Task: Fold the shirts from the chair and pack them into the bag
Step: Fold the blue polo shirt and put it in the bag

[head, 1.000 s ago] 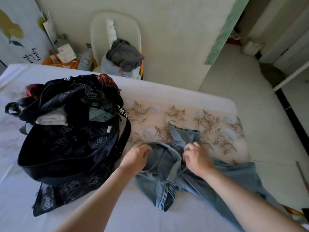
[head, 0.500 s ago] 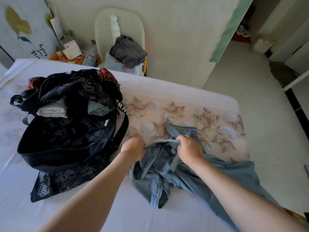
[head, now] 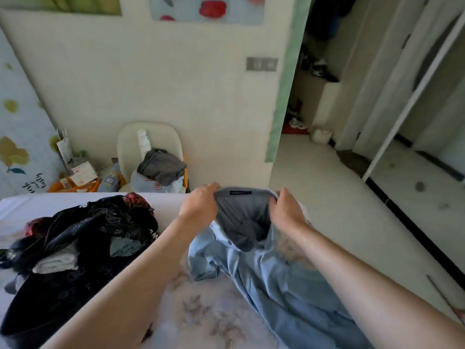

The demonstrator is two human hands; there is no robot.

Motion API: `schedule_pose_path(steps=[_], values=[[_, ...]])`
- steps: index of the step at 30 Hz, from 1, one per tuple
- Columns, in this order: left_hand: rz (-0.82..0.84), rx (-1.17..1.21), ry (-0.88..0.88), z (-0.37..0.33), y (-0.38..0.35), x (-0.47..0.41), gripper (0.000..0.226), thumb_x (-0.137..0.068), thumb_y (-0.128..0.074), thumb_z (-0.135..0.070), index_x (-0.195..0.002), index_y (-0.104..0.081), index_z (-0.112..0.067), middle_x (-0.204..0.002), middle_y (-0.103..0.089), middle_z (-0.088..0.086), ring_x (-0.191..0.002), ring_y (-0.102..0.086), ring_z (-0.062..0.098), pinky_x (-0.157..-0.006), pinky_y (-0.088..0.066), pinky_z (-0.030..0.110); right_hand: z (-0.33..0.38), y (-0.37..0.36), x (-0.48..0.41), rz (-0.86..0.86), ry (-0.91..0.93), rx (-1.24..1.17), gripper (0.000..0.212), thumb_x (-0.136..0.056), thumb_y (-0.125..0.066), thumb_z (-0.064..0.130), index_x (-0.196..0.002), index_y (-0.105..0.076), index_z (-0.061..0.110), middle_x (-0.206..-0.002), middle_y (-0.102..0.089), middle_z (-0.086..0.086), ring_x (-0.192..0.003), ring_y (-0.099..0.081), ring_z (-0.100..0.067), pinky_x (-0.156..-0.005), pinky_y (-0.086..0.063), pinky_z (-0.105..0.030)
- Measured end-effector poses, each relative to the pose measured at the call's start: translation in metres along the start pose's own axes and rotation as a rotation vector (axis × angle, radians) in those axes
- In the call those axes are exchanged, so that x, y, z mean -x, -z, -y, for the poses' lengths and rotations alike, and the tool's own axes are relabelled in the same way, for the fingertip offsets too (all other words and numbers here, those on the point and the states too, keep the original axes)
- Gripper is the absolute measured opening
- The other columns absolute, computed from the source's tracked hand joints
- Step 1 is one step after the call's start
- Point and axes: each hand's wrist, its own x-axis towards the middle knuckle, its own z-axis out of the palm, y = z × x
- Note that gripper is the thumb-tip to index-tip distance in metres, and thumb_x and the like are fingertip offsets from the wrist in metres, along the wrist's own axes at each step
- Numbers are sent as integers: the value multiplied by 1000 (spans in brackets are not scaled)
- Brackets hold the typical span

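I see both bare forearms stretched forward and raised, wrists bent slightly inward. The left hand point(head: 201, 205) has its fingers curled over one end of the shirt point(head: 289, 298) collar and pinches it. The right hand point(head: 286, 210) grips the other end the same way, knuckles up. The collar is pulled into a taut arc between the two grips, and its inner face shows dark grey with a small dark label.

Below the grips the shirt hangs in soft, limp folds of thin pale blue cloth. Its lower part trails under the right forearm onto the bed point(head: 206, 318), whose cover is pale with a faded floral print.

Left of the left forearm sits the bag point(head: 50, 298), black and glossy with a light printed pattern, slumped and open-mouthed. White and teal folded pieces show inside it.

Beyond the left hand stands the chair point(head: 130, 137), a smooth, rounded cream shell. A crumpled grey garment point(head: 161, 166) lies on its seat over paler cloth.
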Motion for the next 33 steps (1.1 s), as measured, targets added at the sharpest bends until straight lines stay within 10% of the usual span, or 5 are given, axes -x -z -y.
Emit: schedule_pose_path(steps=[10, 18, 23, 26, 33], values=[[-258, 220, -60, -42, 170, -4, 33, -83, -39, 6, -104, -56, -13, -91, -62, 12, -76, -67, 35, -63, -54, 39, 110, 126, 26, -290, 214, 236, 29, -90, -43, 10, -112, -56, 22, -110, -62, -4, -96, -60, -30, -72, -46, -36], [-231, 385, -330, -52, 276, 16, 37, -83, -55, 4, -112, -69, -14, -105, -67, 8, -90, -58, 20, -75, -42, 25, 189, 209, 66, -69, 62, -817, 14, -92, -51, 5, -92, -61, 14, -103, -60, -12, -98, -64, -27, -84, -59, -40], [-397, 216, -470, -28, 295, 32, 44, -75, -57, 16, -109, -72, -9, -107, -64, 8, -102, -59, 22, -86, -36, 18, 190, 216, 89, -87, 271, -359, 55, -84, -54, -12, -127, -64, 20, -121, -63, 4, -114, -57, -12, -90, -47, -22], [-530, 273, -445, -29, 306, 50, 7, -85, -71, -13, -87, -70, -19, -85, -65, -2, -83, -58, 18, -70, -38, 25, 196, 211, 97, -279, 310, -299, 16, -85, -75, 11, -100, -73, 10, -94, -74, -3, -85, -69, -11, -70, -50, -25], [-710, 348, -379, -32, 320, 77, 15, -104, -40, -30, -102, -44, -16, -84, -56, 5, -74, -53, 35, -61, -38, 38, 235, 213, 128, -447, 424, -389, 31, -98, -57, 41, -77, -58, 19, -72, -59, 6, -66, -55, -12, -56, -36, -31]])
